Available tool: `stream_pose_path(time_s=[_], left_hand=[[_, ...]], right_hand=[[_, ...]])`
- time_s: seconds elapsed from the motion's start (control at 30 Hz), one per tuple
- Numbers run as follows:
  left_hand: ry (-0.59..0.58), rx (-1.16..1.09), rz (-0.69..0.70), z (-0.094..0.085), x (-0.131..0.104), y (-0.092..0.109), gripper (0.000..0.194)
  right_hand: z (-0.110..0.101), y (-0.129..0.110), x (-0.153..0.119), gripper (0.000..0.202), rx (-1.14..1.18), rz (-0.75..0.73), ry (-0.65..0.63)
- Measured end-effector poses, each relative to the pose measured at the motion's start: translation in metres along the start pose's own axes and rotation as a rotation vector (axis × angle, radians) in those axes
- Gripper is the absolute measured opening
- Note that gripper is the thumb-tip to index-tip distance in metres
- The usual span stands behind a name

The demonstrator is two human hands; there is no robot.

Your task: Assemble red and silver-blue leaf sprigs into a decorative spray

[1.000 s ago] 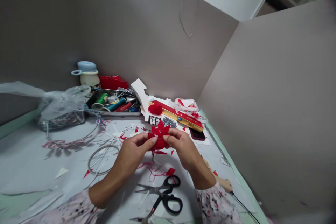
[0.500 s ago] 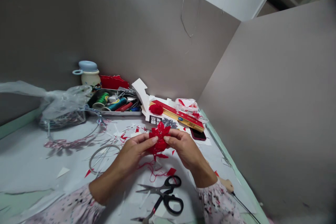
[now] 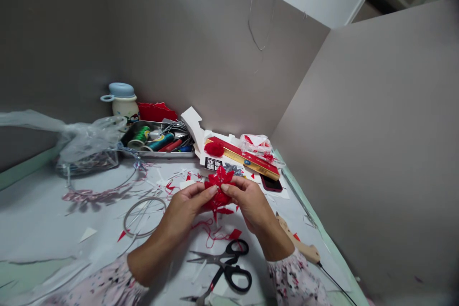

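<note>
A red flower-shaped ornament (image 3: 219,180) with pointed petals and small pale dots is held up over the table between both hands. My left hand (image 3: 191,203) pinches its left side with thumb and forefinger. From the right, my right hand (image 3: 249,201) grips it the same way, the two thumbs nearly meeting at its middle. Red thread (image 3: 208,233) trails on the paper beneath it. Below lie black-handled scissors (image 3: 229,264), blades parted and pointing left. A second tool with pointed jaws (image 3: 201,296) lies partly under them.
A metal tray (image 3: 158,154) holds thread spools and tools. Wire rings (image 3: 126,220) and a plastic bag (image 3: 84,146) lie left. At the right are a red-and-gold box (image 3: 247,158), a phone (image 3: 271,183) and a corded wooden-coloured tool (image 3: 304,248). Paper scraps litter the table.
Both hands still hold the red ornament, which has tilted slightly. My right wrist has shifted a little left, showing more of the corded tool.
</note>
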State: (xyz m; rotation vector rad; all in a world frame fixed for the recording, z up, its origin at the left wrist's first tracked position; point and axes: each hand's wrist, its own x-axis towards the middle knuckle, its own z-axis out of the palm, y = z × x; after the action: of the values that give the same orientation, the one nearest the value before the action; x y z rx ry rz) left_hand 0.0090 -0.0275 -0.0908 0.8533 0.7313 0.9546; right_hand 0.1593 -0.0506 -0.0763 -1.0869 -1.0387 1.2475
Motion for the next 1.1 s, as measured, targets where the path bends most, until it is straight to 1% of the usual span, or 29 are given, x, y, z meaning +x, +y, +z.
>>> stream_pose_path(time_s=[0.1,0.17,0.23,0.33,0.4,0.47,0.53,0.63,0.7,0.8,0.9,1.1], left_hand=[[0.04,-0.023,-0.037,0.001,-0.002,-0.001,0.019],[0.037,-0.011,-0.042,0.002,-0.002,0.0,0.019],[0.002,0.03,-0.008,0.002,-0.002,0.002,0.021],[-0.065,0.156,0.07,0.001,-0.003,0.007,0.026],[-0.07,0.23,0.109,0.001,-0.003,0.009,0.029],[-0.049,0.259,0.118,0.001,-0.003,0.009,0.03],[-0.018,0.257,0.096,0.001,-0.003,0.008,0.029],[0.005,0.27,0.047,0.002,-0.001,0.007,0.028],[0.028,0.285,0.042,0.002,0.0,0.007,0.025],[0.075,0.278,0.032,0.001,0.0,0.007,0.024],[0.091,0.242,0.011,0.0,-0.001,0.002,0.027],[0.157,0.161,0.02,-0.001,-0.001,-0.007,0.029]], right_hand=[[-0.001,0.002,0.001,0.016,0.005,-0.014,-0.022],[-0.001,0.003,0.001,0.015,0.018,-0.011,-0.024],[-0.001,0.002,0.002,0.016,0.053,0.009,0.005],[-0.002,0.0,0.003,0.02,0.11,0.038,0.06],[-0.005,-0.002,0.005,0.022,0.127,0.045,0.089],[-0.007,-0.003,0.005,0.023,0.148,0.053,0.112],[-0.009,-0.003,0.005,0.025,0.182,0.07,0.122],[-0.008,-0.004,0.004,0.026,0.216,0.095,0.089],[-0.006,-0.004,0.003,0.028,0.208,0.091,0.079],[-0.002,-0.003,0.003,0.03,0.202,0.061,0.138],[0.002,-0.001,0.004,0.03,0.236,0.034,0.197],[0.006,0.004,0.006,0.03,0.276,0.016,0.221]])
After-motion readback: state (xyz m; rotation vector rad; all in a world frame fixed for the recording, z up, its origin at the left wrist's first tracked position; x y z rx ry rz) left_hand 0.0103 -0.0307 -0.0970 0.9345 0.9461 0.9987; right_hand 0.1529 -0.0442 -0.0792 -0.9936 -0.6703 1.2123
